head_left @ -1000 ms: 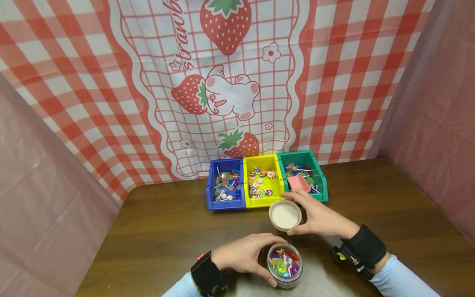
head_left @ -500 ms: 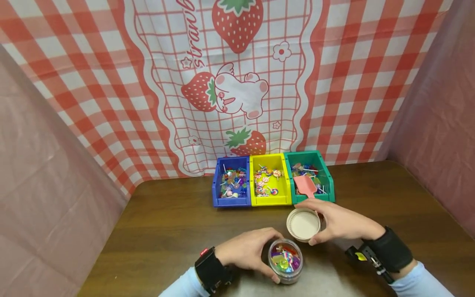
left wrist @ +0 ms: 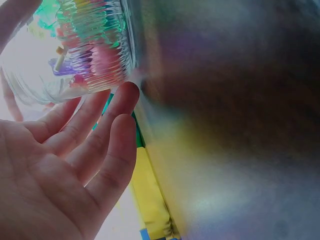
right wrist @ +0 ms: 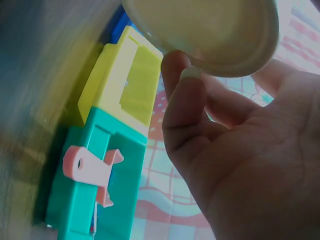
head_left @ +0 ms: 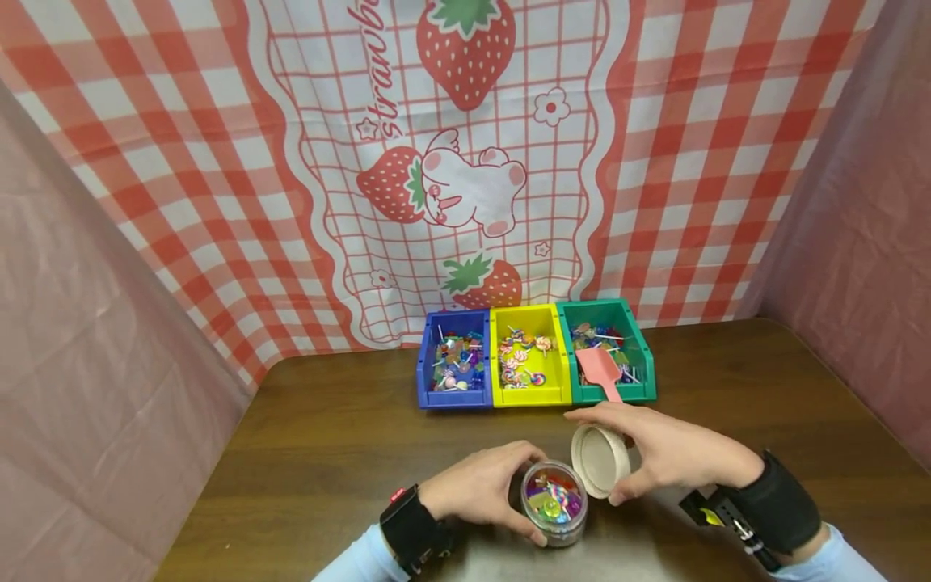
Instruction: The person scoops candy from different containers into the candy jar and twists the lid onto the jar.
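Observation:
A clear jar (head_left: 556, 503) filled with colourful candy-like charms stands upright, its mouth uncovered. My left hand (head_left: 483, 491) holds it between thumb and fingers from the left; in the left wrist view the jar's ribbed wall (left wrist: 95, 50) shows above the fingers. To its right, my right hand (head_left: 672, 449) grips a cream-coloured lid (head_left: 600, 461) by the rim. The lid is tilted, its hollow inner side facing the jar and the camera, close to the jar's rim; whether they touch I cannot tell. In the right wrist view, curled fingers lie under the lid (right wrist: 210, 30).
Blue (head_left: 429, 396), yellow (head_left: 534, 396) and green (head_left: 643, 392) bins stand joined in a row behind the hands, holding small charms. A pink scoop (head_left: 600, 368) leans in the green one, its handle over the front edge. A checked strawberry cloth (head_left: 465, 186) hangs behind the wooden table (head_left: 327, 453).
The right hand first shifted right with the lid, then came down and nearer the jar, tilting it. The left hand stays round the jar. More of the scoop shows now.

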Available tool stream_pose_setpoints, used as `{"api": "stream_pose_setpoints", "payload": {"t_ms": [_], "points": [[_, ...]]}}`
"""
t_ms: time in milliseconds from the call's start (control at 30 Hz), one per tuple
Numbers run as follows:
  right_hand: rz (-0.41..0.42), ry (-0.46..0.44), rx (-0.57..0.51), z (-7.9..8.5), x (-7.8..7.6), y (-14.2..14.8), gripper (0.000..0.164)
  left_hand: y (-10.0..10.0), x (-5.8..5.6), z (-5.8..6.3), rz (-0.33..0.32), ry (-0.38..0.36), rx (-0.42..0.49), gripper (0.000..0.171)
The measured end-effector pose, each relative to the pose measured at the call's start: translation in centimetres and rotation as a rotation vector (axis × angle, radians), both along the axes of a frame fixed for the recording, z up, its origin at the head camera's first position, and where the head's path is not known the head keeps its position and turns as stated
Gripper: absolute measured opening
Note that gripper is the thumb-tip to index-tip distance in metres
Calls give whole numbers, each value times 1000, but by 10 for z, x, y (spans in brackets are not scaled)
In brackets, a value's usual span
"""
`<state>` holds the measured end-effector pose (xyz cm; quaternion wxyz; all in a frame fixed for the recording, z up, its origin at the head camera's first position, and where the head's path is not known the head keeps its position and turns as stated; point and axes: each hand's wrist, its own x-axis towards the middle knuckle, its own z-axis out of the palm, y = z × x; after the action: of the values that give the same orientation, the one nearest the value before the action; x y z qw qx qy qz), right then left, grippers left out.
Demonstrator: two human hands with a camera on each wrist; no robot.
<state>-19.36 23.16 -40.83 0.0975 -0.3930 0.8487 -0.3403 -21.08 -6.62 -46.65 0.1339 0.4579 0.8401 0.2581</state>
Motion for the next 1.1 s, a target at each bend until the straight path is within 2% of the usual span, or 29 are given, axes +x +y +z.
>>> {"api": "stream_pose_setpoints", "payload": {"t_ms": [200,333,433,533,833,933,1100], "points": [[1,74,-12,0,7,-10,78,0,-1,0,6,-20,-3,78],[-13,36,-13,-2,11,-19,73,1,-2,-1,8,-19,-1,80],[6,16,-51,-4,14,-27,67,2,-2,-2,10,-36,4,80],[45,97,-98,-9,16,-35,65,1,-2,-3,14,-50,9,79],[102,269,-128,-20,22,-52,68,0,0,-3,11,-51,35,82],[88,288,-123,-22,24,-56,68,1,-1,-4,9,-35,29,82],[63,266,-93,-25,26,-60,64,1,-3,-5,16,-37,7,78]]}}
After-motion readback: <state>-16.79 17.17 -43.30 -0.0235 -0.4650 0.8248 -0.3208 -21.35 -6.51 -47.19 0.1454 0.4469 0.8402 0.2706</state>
